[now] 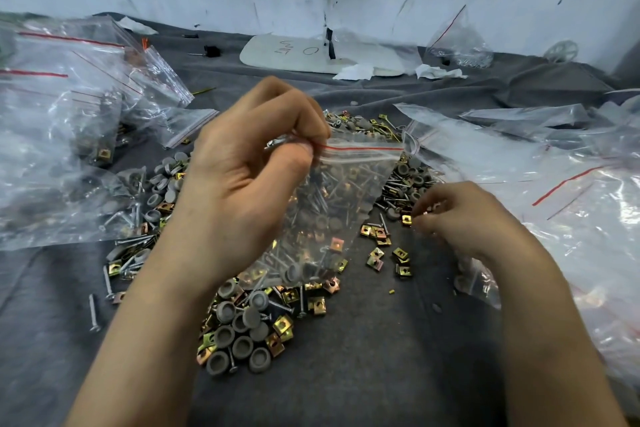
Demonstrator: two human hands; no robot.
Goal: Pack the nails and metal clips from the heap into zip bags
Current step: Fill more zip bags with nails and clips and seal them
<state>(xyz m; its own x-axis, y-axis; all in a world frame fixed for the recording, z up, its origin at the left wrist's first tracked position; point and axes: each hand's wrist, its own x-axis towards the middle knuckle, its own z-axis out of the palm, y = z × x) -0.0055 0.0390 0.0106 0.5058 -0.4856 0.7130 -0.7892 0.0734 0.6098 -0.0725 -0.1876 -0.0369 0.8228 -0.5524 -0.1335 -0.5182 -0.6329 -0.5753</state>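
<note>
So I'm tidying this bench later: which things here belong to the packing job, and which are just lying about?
Part of the job:
- zip bag held up by the left hand
- heap of nails and metal clips
- clips at the right hand
- filled bags
- empty bags

Lying about:
- white board
- crumpled paper
- black piece

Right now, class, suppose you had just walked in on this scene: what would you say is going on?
A person is bagging hardware on a grey cloth. The left hand holds a clear zip bag up by its red-lined top, above a heap of nails and metal clips; the bag already holds some pieces. The right hand is down at the heap's edge, fingers closed on small clips. Filled bags lie to the left, and more bags lie to the right.
</note>
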